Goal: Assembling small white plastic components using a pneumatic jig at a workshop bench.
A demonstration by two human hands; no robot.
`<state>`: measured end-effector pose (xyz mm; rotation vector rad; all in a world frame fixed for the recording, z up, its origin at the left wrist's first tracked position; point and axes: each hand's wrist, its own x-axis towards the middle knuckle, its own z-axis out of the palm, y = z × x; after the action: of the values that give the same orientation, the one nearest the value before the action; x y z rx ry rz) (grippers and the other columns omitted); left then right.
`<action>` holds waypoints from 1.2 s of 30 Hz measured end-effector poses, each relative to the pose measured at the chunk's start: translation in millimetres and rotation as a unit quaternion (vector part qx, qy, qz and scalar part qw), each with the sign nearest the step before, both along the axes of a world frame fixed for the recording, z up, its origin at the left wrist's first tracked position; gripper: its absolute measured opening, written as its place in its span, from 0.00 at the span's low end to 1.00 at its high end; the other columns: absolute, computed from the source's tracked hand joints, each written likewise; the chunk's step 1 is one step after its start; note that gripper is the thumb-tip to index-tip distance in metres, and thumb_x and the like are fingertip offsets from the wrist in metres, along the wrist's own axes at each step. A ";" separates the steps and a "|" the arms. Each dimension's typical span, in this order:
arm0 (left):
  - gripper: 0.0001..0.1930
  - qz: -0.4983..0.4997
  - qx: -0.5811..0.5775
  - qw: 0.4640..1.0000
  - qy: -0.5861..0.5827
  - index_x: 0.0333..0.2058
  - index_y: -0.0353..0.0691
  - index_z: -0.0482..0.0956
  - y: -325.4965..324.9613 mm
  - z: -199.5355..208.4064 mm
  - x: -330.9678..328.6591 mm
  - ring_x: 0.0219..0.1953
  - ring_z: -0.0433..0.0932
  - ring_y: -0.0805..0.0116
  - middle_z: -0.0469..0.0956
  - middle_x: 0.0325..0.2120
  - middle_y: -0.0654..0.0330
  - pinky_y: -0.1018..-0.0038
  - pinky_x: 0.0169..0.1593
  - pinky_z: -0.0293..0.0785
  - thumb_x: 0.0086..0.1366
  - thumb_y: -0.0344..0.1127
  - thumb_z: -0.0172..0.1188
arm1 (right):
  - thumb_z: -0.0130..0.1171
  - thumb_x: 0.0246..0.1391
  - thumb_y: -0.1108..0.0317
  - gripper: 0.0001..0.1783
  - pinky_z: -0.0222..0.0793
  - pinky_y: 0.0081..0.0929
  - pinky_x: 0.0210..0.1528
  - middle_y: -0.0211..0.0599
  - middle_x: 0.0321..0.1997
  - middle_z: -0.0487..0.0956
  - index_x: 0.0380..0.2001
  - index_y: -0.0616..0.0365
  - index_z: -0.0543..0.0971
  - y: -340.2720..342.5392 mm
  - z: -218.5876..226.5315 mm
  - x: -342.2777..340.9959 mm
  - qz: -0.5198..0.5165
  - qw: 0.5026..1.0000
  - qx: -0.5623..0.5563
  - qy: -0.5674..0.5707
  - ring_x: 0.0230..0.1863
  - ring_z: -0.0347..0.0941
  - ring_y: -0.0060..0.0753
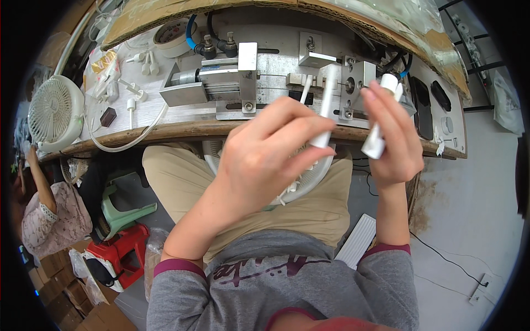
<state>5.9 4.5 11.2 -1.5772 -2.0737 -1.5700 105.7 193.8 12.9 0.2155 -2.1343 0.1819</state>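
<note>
My left hand (258,151) is raised over my lap at the bench edge. Its thumb and fingers pinch a slim white plastic rod-shaped part (328,95) that points away from me. To the right, my right hand (398,138) is closed around a white plastic piece with a wider end (374,145); a white round cap-like end (389,83) shows above its fingertips. Just beyond both hands is a metal clamping fixture (248,71) with a cylinder and blocks. Beneath my left hand, a white basket (312,187) of small white parts rests on my lap, partly hidden.
On the bench's left lie loose white plastic parts (148,63), a tape roll (172,37) and a white fan (55,113). Dark phones (422,107) lie at the right. Cardboard (353,16) overhangs the back. A red stool (124,254) and another person's sleeve (55,220) are at lower left.
</note>
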 end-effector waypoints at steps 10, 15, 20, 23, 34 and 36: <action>0.14 0.122 -0.194 0.951 0.207 0.36 0.39 0.85 22.4 -25.8 -10.0 0.25 0.82 0.67 0.83 0.45 0.62 0.75 0.30 0.77 0.48 0.32 0.71 | 0.58 0.61 0.75 0.09 0.72 0.15 0.27 0.53 0.45 0.82 0.43 0.69 0.77 -9.7 -1.4 16.0 0.088 0.913 -0.394 -0.060 0.26 0.79 0.24; 0.16 0.108 -0.191 0.955 0.202 0.37 0.40 0.85 23.1 -23.5 -15.2 0.24 0.81 0.66 0.83 0.44 0.63 0.75 0.29 0.76 0.47 0.34 0.71 | 0.63 0.58 0.73 0.07 0.62 0.12 0.22 0.41 0.39 0.82 0.36 0.67 0.82 -6.4 2.6 21.7 0.041 0.887 -0.451 -0.087 0.21 0.70 0.15; 0.21 0.049 -0.129 0.983 0.118 0.43 0.40 0.82 18.1 -11.4 -10.8 0.30 0.82 0.64 0.83 0.41 0.61 0.72 0.33 0.78 0.48 0.34 0.72 | 0.63 0.56 0.77 0.03 0.61 0.12 0.21 0.37 0.34 0.80 0.33 0.66 0.81 -15.3 1.8 23.2 0.105 0.758 -0.635 -0.109 0.19 0.68 0.15; 0.22 -0.065 -0.011 0.995 0.070 0.45 0.40 0.81 14.2 -3.4 5.6 0.34 0.82 0.62 0.82 0.39 0.59 0.70 0.37 0.80 0.47 0.31 0.72 | 0.64 0.55 0.77 0.04 0.63 0.14 0.20 0.36 0.30 0.80 0.34 0.66 0.80 -20.5 -2.8 22.1 0.132 0.669 -0.713 -0.161 0.18 0.70 0.17; 0.14 0.086 -0.086 0.983 0.135 0.38 0.37 0.83 8.8 -32.1 -7.2 0.27 0.81 0.67 0.82 0.46 0.57 0.76 0.32 0.78 0.52 0.32 0.70 | 0.49 0.67 0.65 0.22 0.75 0.29 0.48 0.52 0.47 0.79 0.55 0.73 0.72 -11.6 4.6 13.4 0.160 0.725 -0.663 -0.095 0.44 0.79 0.38; 0.14 0.107 -0.147 0.962 0.205 0.37 0.38 0.84 12.7 -35.5 -6.7 0.24 0.80 0.68 0.82 0.45 0.58 0.76 0.30 0.76 0.51 0.33 0.70 | 0.41 0.68 0.58 0.30 0.72 0.37 0.55 0.62 0.56 0.73 0.60 0.76 0.65 -9.8 2.9 14.6 0.230 0.719 -0.649 -0.094 0.55 0.76 0.49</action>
<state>-0.9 17.2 -24.3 -1.5322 -2.2083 -0.8107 120.3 184.0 15.8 -0.1360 -1.6022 1.9579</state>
